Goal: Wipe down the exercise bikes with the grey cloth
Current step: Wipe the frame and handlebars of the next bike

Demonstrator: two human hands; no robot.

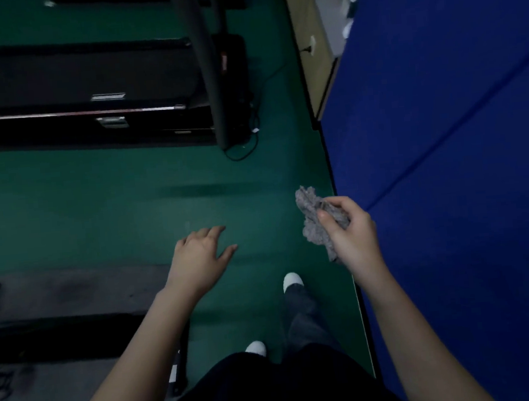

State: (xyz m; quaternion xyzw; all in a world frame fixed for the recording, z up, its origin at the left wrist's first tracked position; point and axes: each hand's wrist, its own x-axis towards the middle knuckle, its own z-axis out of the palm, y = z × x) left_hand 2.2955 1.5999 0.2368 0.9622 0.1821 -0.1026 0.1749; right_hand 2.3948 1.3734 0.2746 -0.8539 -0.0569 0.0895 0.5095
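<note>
My right hand [350,231] grips the crumpled grey cloth [311,215] in the air above the green floor, close to the blue wall. My left hand [201,257] hovers palm down over the floor with its fingers relaxed and spread, holding nothing. No exercise bike is plainly visible; the dark machines to the left look like treadmills.
A black treadmill [88,97] with a curved grey upright [205,45] stands ahead on the left, cables trailing at its base. Another dark machine base [61,336] lies at lower left. A blue padded wall [460,151] runs along the right. My white shoes stand on the green floor [129,205].
</note>
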